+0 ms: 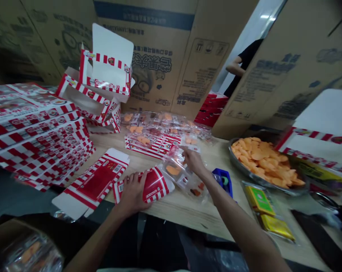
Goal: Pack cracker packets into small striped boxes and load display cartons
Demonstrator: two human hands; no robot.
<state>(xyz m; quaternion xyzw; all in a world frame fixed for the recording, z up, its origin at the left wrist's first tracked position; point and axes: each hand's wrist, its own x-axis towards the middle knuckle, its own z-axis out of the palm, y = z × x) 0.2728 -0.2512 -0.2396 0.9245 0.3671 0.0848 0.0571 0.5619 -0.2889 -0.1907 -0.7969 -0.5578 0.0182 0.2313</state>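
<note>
My left hand [134,194] is curled over a red-and-white striped carton [155,184] near the table's front edge. The carton looks flattened or partly folded; its left end is under my fingers. Just right of it, my right hand [193,160] has its fingers closed on the upper part of a see-through plastic packet [173,170] with orange pieces inside. That packet touches or overlaps the carton's right end. Another packet [197,189] with brown and orange pieces lies below my right wrist. A flat carton [99,181] lies left of my left hand.
Stacked striped cartons [40,139] fill the left, with open boxes [105,71] behind. Several packets [159,122] are piled at the back. To the right are a blue tape dispenser [224,181], a metal bowl [247,173] of orange pieces and yellow packs [268,211]. Large cardboard boxes [165,49] stand behind; a person's arm [235,68] shows between them.
</note>
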